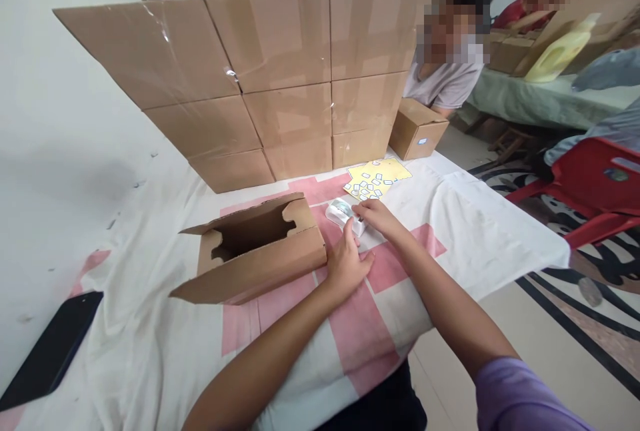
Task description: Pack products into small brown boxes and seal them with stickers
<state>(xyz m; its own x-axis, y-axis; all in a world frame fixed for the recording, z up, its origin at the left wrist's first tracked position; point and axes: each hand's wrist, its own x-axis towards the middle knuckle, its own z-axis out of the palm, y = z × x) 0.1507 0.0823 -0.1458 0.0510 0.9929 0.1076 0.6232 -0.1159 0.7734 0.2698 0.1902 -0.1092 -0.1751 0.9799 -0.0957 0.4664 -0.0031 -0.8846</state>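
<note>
A small white tape dispenser with a clear roll in it stands on the cloth-covered table. My right hand is closed at the dispenser's front end, its fingertips pinched together; what lies between them is too small to make out. My left hand rests just in front of the dispenser, fingers stretched out and thumb apart, the fingertips at its near side. Left of my hands lies an open cardboard box, its flaps raised and its inside dark. Behind the dispenser is a yellow sheet with several small white labels.
A tall wall of joined cardboard stands across the back of the table. A closed carton with a small label sits at the far right corner, beside a seated person. A black phone lies at the left. A red chair stands on the right.
</note>
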